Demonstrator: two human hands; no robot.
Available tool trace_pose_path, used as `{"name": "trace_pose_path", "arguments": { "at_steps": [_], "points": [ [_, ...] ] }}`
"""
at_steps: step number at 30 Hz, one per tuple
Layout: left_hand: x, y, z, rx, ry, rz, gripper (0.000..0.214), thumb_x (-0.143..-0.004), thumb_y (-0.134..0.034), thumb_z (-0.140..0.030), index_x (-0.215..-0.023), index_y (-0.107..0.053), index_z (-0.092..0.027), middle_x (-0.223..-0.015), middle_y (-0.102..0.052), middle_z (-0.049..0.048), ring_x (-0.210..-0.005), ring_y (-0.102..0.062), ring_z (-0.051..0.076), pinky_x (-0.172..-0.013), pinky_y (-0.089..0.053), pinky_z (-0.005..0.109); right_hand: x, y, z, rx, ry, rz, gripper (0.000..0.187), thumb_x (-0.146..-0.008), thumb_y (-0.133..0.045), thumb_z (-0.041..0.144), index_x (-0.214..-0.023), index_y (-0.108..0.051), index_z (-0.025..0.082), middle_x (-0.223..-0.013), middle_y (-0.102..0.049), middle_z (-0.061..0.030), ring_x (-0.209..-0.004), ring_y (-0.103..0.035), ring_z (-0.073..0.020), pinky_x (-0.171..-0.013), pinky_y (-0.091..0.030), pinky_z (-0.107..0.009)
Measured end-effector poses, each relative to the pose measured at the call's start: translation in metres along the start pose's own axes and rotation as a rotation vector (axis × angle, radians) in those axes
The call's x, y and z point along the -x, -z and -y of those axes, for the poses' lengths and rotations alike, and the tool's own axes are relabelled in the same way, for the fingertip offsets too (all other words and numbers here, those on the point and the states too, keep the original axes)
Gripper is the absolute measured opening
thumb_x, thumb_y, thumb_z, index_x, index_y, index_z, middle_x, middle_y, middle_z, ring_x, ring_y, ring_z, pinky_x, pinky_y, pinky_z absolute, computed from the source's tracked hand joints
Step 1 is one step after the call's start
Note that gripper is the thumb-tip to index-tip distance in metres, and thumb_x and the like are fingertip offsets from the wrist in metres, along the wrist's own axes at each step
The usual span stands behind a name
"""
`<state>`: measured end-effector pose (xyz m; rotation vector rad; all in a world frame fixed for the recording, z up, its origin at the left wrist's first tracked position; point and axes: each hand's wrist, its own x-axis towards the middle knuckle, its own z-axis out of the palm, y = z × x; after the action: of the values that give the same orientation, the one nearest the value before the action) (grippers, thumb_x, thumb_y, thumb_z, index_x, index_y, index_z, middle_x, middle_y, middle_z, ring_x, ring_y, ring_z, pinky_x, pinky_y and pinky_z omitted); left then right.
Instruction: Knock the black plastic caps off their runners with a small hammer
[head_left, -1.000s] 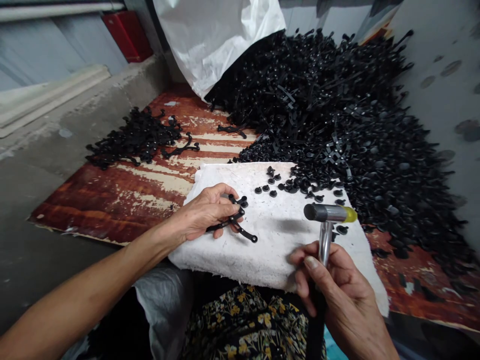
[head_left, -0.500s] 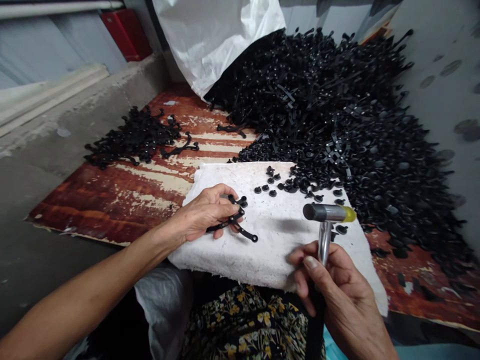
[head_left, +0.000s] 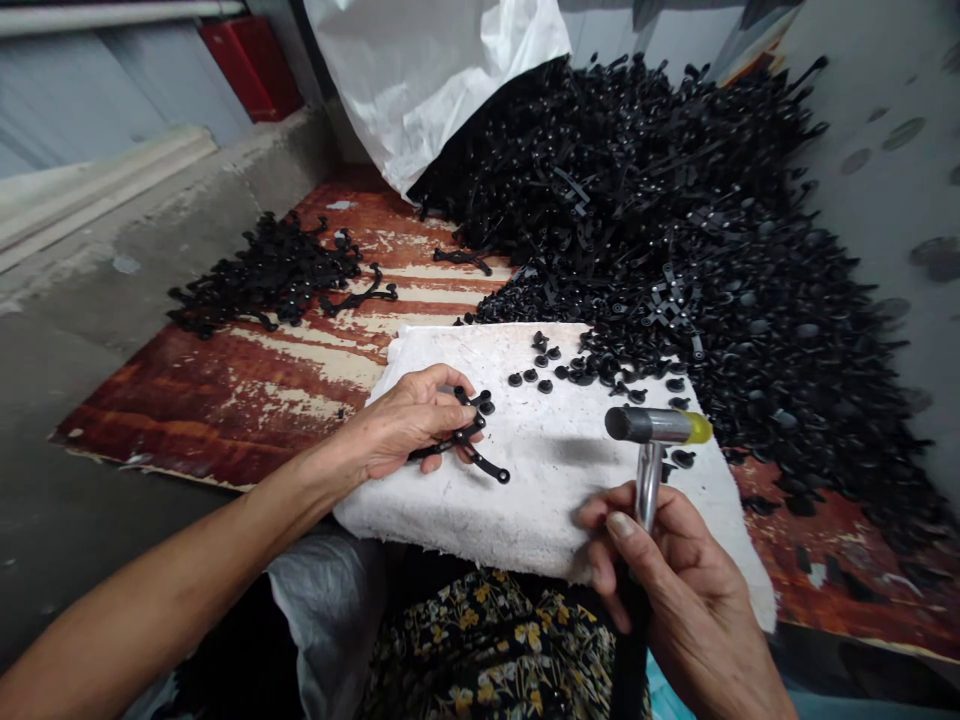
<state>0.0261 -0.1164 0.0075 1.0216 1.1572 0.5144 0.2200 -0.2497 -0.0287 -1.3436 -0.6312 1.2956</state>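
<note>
Between the thumb and fingers of my left hand (head_left: 412, 418) is a black jointed linkage (head_left: 480, 462), its arms splayed out over a white cloth (head_left: 540, 515). Round black knobs show at its upper end; part of it is hidden by my fingers. My right hand (head_left: 675, 570) is closed around the handle of a small mallet (head_left: 660, 426). The mallet's head has one dark face and one yellow face, and it is held up above the cloth, apart from the linkage. Several small black round-headed pieces (head_left: 545, 386) lie on the cloth's far part.
A large heap of black parts (head_left: 637, 200) covers the back and right of the worn red-brown board (head_left: 180, 400). At the left lies a smaller pile of black linkages (head_left: 270, 270). A white sack (head_left: 442, 80) hangs at the back, beside a red box (head_left: 251, 65).
My left hand and the linkage have shifted very slightly left. The mallet in my right hand has stayed almost still.
</note>
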Motion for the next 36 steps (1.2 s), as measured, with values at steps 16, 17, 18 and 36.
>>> {"name": "trace_pose_path", "arguments": {
  "at_steps": [16,17,18,36],
  "points": [
    [-0.020,0.032,-0.007,-0.089,0.007,0.303,0.038,-0.069,-0.076,-0.026,-0.098,-0.052,-0.017,-0.061,-0.065,0.0020,-0.047,-0.058,0.012,-0.030,-0.030,0.012,0.000,-0.001,0.000,-0.001,0.016,-0.018,0.027,-0.077,-0.075,0.043,-0.088,-0.062,0.022,-0.078,-0.068,-0.0011,-0.047,-0.049,-0.0060,-0.034,-0.038,-0.012],
    [-0.020,0.032,-0.007,-0.091,0.007,0.308,0.038,-0.070,-0.076,-0.026,-0.098,-0.053,-0.017,-0.062,-0.065,0.0020,-0.048,-0.059,0.012,-0.030,-0.030,0.011,0.001,-0.002,0.001,-0.001,0.018,-0.020,0.026,-0.078,-0.075,0.042,-0.088,-0.062,0.022,-0.079,-0.068,-0.0009,-0.047,-0.049,-0.0060,-0.034,-0.038,-0.012],
    [-0.021,0.033,-0.007,-0.093,0.008,0.311,0.038,-0.070,-0.076,-0.026,-0.098,-0.053,-0.017,-0.062,-0.065,0.0020,-0.048,-0.059,0.012,-0.030,-0.030,0.011,0.001,-0.003,0.002,0.000,0.020,-0.020,0.025,-0.078,-0.075,0.042,-0.088,-0.062,0.022,-0.079,-0.068,-0.0010,-0.047,-0.049,-0.0062,-0.034,-0.038,-0.012],
    [-0.023,0.035,-0.006,-0.081,0.018,0.330,0.035,-0.070,-0.077,-0.026,-0.096,-0.054,-0.018,-0.061,-0.066,0.0020,-0.045,-0.059,0.012,-0.030,-0.029,0.011,0.001,-0.002,0.000,0.000,0.017,-0.021,0.024,-0.079,-0.074,0.041,-0.088,-0.063,0.022,-0.079,-0.069,-0.0023,-0.046,-0.048,-0.0062,-0.034,-0.038,-0.013]
  ]
}}
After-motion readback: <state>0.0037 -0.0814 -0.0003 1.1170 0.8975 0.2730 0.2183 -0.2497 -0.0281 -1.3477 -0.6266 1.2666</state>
